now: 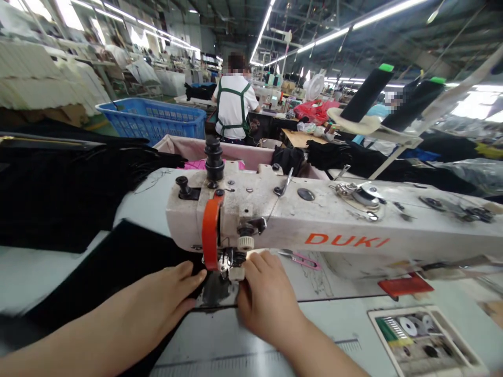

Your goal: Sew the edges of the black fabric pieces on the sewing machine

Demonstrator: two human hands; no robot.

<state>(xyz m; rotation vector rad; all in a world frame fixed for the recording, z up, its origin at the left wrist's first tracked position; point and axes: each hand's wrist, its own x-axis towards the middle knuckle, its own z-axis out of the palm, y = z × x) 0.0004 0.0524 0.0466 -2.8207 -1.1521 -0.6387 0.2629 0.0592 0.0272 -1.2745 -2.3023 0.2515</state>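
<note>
A white sewing machine point(275, 209) with an orange guard point(210, 235) over its needle area stands in front of me. A black fabric piece point(129, 262) lies to the left of the needle and runs back toward me under my left arm. My left hand point(173, 290) rests on this fabric just left of the presser foot point(226, 262), fingers stretched out and pointing at it. On the other side, my right hand point(267, 296) is closed with curled fingers, close against the foot's right side. Whatever its fingertips pinch is hidden.
Pink-handled thread snips point(304, 260) lie behind my right hand. A parts tray point(424, 340) is set into the table at right. Stacked black fabric point(58, 193) fills the left. Beyond are a blue basket point(153, 118), thread cones point(367, 94) and a seated person point(234, 104).
</note>
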